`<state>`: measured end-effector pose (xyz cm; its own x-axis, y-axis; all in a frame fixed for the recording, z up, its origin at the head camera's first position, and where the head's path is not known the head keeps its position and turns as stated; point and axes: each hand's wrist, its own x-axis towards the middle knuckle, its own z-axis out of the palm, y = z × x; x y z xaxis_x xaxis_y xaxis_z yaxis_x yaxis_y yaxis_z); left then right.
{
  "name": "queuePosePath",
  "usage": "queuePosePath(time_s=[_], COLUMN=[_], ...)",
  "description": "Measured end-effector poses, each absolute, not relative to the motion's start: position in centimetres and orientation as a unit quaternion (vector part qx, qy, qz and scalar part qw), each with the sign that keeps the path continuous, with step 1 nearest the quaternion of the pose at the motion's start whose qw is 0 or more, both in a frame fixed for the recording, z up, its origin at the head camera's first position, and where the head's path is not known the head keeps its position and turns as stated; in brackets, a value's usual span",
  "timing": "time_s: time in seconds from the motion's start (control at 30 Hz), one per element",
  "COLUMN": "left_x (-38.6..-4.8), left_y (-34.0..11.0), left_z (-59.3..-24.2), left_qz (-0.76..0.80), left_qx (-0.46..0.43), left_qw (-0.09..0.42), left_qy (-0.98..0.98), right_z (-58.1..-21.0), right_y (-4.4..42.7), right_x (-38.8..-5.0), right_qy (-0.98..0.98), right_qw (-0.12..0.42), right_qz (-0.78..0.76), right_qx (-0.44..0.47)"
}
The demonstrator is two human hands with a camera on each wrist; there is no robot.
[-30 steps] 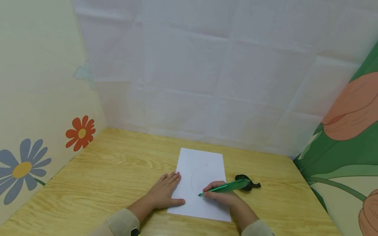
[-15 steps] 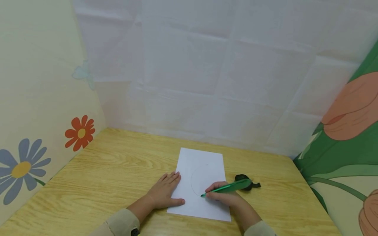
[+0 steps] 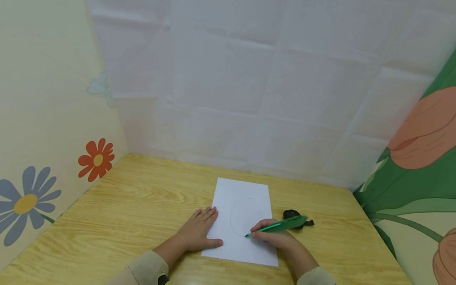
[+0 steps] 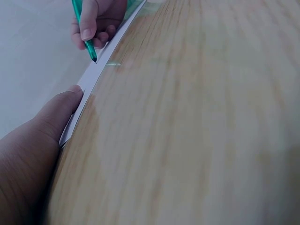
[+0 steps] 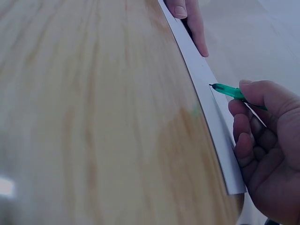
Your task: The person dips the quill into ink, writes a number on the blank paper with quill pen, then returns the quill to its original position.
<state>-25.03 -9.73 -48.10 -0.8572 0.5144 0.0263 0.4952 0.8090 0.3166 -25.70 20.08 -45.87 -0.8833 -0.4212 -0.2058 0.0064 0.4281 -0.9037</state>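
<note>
A white sheet of paper [image 3: 235,251] lies on the wooden table, bearing a thin curved line, open on its right side. The right hand [image 3: 272,235] pinches a green pen [image 3: 281,225] with a leaf-like upper part, its tip touching the paper at the curve's lower end. Spread flat, the left hand [image 3: 199,233] rests across the paper's left edge, thumb on the sheet. In the right wrist view the right hand [image 5: 269,136] has its fingers curled under the pen [image 5: 228,90]. The left wrist view shows the left thumb [image 4: 58,110] on the paper [image 4: 93,75].
A black object with a short tail [image 3: 292,214] lies on the table [image 3: 149,198] right of the paper, partly behind the pen. A white sheet [image 3: 221,79] hangs behind the table. Flower-printed panels stand at the left and right.
The right hand and pen have shifted slightly right, and the curved line's lower end now extends a little further right. The left hand has stayed in place.
</note>
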Motion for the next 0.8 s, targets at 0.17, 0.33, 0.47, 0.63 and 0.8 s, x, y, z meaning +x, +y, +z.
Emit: queuePosePath(time_s=[0.17, 0.33, 0.47, 0.63, 0.8], left_x=[-24.9, -24.9, -24.9, -24.8, -24.8], left_y=[-9.7, -9.7, -9.7, -9.7, -9.7], left_z=[-47.9, -47.8, -47.9, -47.8, -47.7], left_qz=[0.163, 0.166, 0.159, 0.163, 0.165], left_qx=[0.265, 0.265, 0.265, 0.266, 0.267], left_qw=[0.033, 0.034, 0.031, 0.030, 0.031], left_qy=[0.950, 0.949, 0.950, 0.950, 0.949], right_z=[-45.9, -46.1, -46.1, -46.1, -46.0], right_y=[20.4, 20.7, 20.8, 21.0, 21.3], right_x=[-25.8, -25.8, -25.8, -25.8, -25.8], right_qy=[0.820, 0.821, 0.821, 0.825, 0.828], right_qw=[0.204, 0.200, 0.198, 0.192, 0.187], right_qz=[-0.519, -0.520, -0.521, -0.517, -0.516], right_qx=[-0.129, -0.125, -0.120, -0.120, -0.116])
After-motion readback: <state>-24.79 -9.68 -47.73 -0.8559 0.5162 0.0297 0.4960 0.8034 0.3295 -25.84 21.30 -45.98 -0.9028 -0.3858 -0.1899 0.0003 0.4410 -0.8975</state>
